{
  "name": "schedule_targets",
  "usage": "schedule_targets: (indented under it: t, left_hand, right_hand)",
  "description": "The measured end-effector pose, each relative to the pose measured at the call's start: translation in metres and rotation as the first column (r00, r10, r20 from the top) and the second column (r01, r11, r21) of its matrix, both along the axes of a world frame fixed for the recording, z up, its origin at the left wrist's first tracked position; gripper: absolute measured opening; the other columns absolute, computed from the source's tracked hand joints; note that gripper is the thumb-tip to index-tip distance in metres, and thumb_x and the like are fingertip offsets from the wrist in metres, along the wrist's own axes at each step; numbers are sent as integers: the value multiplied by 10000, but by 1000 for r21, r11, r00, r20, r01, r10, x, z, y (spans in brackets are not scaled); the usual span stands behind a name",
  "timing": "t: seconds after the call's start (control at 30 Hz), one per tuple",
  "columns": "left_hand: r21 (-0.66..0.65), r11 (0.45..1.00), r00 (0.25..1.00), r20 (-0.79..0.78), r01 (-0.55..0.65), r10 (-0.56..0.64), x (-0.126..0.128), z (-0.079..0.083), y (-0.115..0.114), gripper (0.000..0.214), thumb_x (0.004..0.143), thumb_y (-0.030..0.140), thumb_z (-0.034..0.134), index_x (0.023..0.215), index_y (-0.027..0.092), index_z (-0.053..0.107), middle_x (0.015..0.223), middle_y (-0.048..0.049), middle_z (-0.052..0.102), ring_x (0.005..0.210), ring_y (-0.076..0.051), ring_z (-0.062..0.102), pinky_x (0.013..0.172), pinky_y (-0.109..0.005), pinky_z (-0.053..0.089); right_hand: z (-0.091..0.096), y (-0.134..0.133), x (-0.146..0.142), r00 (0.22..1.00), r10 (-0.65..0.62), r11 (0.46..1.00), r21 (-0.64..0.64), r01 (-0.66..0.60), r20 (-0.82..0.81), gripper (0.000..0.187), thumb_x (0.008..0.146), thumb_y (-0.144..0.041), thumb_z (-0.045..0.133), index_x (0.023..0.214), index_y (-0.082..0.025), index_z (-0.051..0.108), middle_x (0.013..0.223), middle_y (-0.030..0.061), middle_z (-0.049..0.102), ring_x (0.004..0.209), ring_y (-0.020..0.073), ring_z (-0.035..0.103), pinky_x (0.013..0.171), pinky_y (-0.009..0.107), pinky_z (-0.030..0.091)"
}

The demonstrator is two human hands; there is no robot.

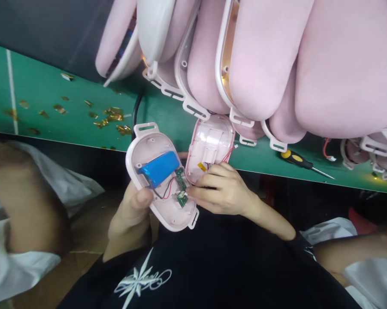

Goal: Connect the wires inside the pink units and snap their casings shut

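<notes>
My left hand point(136, 206) grips an oval pale-pink plastic housing half point(161, 219), its thumb over the rim. Inside lie a blue wrapped battery pack point(161, 168), a green circuit board point(182, 198) and thin red and black wires point(167, 191). My right hand point(224, 189) has its fingers closed at the board's edge; what they pinch is hidden. Just beyond those fingers, a second glossy pink housing half point(216, 124) leans at the bench edge, with a yellow piece of tape point(201, 166) and a red wire point(229, 152) ending in a white plug.
Many pink padded housings point(264, 56) crowd the far side of the green bench point(167, 107). A yellow-and-black screwdriver point(298, 161) lies at right. Scraps of gold tape point(114, 115) are scattered at left. Other people's arms point(29, 197) flank me on both sides.
</notes>
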State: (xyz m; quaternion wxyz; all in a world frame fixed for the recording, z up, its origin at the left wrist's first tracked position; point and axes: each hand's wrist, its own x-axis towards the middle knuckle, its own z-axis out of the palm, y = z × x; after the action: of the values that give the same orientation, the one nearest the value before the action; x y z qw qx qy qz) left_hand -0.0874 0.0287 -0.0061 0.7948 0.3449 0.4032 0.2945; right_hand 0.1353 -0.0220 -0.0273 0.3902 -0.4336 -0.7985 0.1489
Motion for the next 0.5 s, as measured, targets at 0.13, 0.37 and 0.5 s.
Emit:
schedule_targets:
  t: [0.13, 0.37, 0.5]
  left_hand:
    - [-10, 1000, 1000, 14, -16, 16, 1, 1, -3, 827, 777, 754, 823, 1409, 230, 719, 1302, -159, 791, 1339, -505, 696, 1132, -672, 611]
    - [-8, 997, 997, 34, -72, 72, 10, 5, -2, 909, 758, 717, 868, 1501, 241, 650, 1387, -156, 756, 1369, -505, 673, 1118, -675, 621]
    - [178, 973, 983, -84, -147, 164, 10, 0, -5, 1019, 649, 650, 968, 1545, 328, 604, 1402, -122, 731, 1410, -540, 632, 1046, -700, 665]
  right_hand:
    - [1, 0, -1, 1000, -6, 998, -59, 5, -17, 99, 1046, -310, 744, 1014, -252, 818, 914, -44, 802, 818, 149, 575, 761, 354, 387]
    - [7, 0, -3, 998, -20, 994, -108, 14, -54, 173, 1060, -291, 699, 958, -199, 806, 882, -29, 797, 803, 156, 588, 788, 357, 398]
    - [12, 2, -2, 1000, 22, 978, -208, -24, -13, 222, 1064, -279, 633, 945, -201, 803, 859, -16, 776, 804, 168, 567, 797, 384, 372]
